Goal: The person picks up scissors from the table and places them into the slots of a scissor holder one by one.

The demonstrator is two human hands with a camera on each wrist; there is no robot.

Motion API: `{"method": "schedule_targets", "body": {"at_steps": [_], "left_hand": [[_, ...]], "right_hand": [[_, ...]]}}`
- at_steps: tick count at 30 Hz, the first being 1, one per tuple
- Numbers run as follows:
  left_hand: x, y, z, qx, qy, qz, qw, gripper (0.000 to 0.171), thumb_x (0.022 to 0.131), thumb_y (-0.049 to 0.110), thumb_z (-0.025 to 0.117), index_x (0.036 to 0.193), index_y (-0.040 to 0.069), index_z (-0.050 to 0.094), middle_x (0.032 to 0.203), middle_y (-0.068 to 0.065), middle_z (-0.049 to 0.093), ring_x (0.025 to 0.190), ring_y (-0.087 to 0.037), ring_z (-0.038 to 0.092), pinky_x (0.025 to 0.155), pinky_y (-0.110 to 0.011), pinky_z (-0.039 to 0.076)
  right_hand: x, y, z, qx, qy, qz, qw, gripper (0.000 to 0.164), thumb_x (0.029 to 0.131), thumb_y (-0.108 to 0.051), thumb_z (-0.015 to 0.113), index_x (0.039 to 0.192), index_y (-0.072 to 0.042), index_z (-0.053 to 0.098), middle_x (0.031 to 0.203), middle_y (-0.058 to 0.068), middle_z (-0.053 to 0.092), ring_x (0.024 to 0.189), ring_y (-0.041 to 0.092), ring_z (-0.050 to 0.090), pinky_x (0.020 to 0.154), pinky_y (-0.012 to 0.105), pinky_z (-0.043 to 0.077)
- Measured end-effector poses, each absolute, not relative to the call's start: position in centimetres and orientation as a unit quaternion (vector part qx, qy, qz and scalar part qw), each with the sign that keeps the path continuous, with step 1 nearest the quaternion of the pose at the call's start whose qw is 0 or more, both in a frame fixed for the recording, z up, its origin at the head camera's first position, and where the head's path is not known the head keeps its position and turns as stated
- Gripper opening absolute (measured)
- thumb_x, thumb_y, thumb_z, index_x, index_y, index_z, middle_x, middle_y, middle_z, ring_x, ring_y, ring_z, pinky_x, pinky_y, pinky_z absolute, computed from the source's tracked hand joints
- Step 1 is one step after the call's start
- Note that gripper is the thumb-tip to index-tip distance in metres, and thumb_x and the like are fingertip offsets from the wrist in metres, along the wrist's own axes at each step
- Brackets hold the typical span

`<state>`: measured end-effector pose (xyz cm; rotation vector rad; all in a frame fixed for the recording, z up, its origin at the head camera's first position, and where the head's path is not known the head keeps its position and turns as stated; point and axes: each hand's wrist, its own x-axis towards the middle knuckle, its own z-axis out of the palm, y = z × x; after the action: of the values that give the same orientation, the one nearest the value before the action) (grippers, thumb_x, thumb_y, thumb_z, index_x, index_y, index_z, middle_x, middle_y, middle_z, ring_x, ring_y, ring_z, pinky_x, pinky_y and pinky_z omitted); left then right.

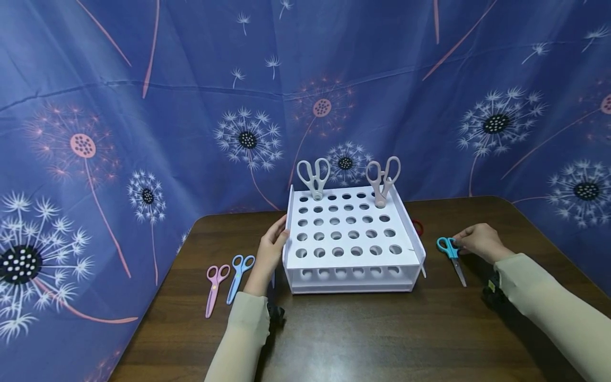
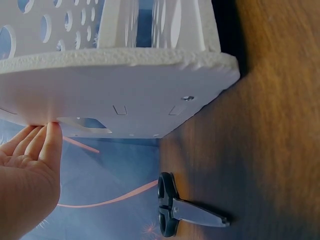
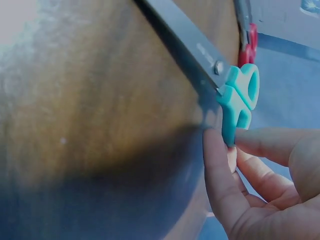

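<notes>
A white rack (image 1: 319, 261) with rows of round holes stands mid-table. Straight fingers of my left hand (image 1: 270, 249) touch its left side panel (image 2: 120, 92), near a cut-out. Two pairs of scissors stand handles-up in back holes: greenish-white scissors (image 1: 315, 180) at left, pinkish-beige scissors (image 1: 382, 180) at right. Right of the rack, my right hand (image 1: 479, 241) pinches one handle loop of the teal scissors (image 1: 448, 248) between thumb and finger. Their metal blades (image 3: 192, 45) are together, pointing toward the table's front in the head view.
Pink scissors (image 1: 213, 292) and blue scissors (image 1: 237, 280) lie left of my left forearm. Dark-handled scissors (image 2: 167, 205) lie beside the rack, mostly hidden in the head view. Red-handled scissors (image 3: 248, 50) lie at its right side. A blue patterned cloth (image 1: 305, 79) hangs behind the table.
</notes>
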<state>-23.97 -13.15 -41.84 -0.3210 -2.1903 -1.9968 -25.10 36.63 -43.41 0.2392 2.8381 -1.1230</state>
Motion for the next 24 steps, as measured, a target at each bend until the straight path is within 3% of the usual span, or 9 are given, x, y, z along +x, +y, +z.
{"method": "schedule_targets", "body": {"at_steps": [9, 15, 20, 22, 24], "left_hand": [[-23.8, -12.7, -42.2, -0.106, -0.724, -0.677, 0.073, 0.046, 0.101, 0.014, 0.049, 0.145, 0.005, 0.043, 0.144, -0.018, 0.049, 0.131, -0.03, 0.048, 0.097, -0.02, 0.043], [-23.9, -12.5, -42.6, -0.106, -0.722, -0.681, 0.07, 0.047, 0.1, 0.013, 0.05, 0.145, 0.004, 0.042, 0.144, -0.019, 0.049, 0.131, -0.032, 0.048, 0.095, -0.016, 0.041], [-23.9, -12.3, -42.9, -0.101, -0.725, -0.677, 0.069, 0.047, 0.1, 0.014, 0.05, 0.145, 0.004, 0.043, 0.145, -0.018, 0.049, 0.131, -0.031, 0.048, 0.1, -0.023, 0.041], [-23.8, -12.2, -42.9, -0.103, -0.725, -0.678, 0.068, 0.047, 0.1, 0.014, 0.05, 0.146, 0.004, 0.042, 0.145, -0.018, 0.048, 0.131, -0.031, 0.048, 0.101, -0.025, 0.041], [-23.7, -12.2, -42.8, -0.103, -0.723, -0.68, 0.064, 0.046, 0.1, 0.013, 0.049, 0.146, 0.005, 0.043, 0.145, -0.018, 0.049, 0.131, -0.031, 0.048, 0.101, -0.024, 0.041]], "right_hand": [[-24.4, 37.5, -42.1, 0.067, 0.918, -0.389, 0.029, 0.033, 0.095, -0.013, 0.06, 0.111, 0.017, 0.063, 0.099, 0.027, 0.069, 0.081, 0.029, 0.073, 0.083, 0.053, 0.053], [-23.8, 37.8, -41.6, 0.065, 0.892, -0.447, 0.015, 0.034, 0.094, -0.006, 0.058, 0.114, 0.021, 0.059, 0.088, 0.006, 0.072, 0.075, 0.016, 0.071, 0.076, 0.04, 0.058], [-23.4, 38.2, -41.0, 0.058, 0.86, -0.506, 0.005, 0.035, 0.093, -0.002, 0.059, 0.114, 0.024, 0.055, 0.081, -0.012, 0.069, 0.07, 0.01, 0.071, 0.073, 0.035, 0.059], [-23.2, 38.3, -40.6, 0.053, 0.846, -0.531, 0.004, 0.03, 0.092, 0.0, 0.059, 0.111, 0.024, 0.057, 0.079, -0.015, 0.068, 0.069, 0.01, 0.071, 0.072, 0.033, 0.059], [-23.0, 38.5, -40.1, 0.055, 0.833, -0.55, 0.007, 0.02, 0.091, 0.001, 0.059, 0.104, 0.015, 0.065, 0.077, -0.017, 0.068, 0.069, 0.01, 0.072, 0.071, 0.03, 0.059]]}}
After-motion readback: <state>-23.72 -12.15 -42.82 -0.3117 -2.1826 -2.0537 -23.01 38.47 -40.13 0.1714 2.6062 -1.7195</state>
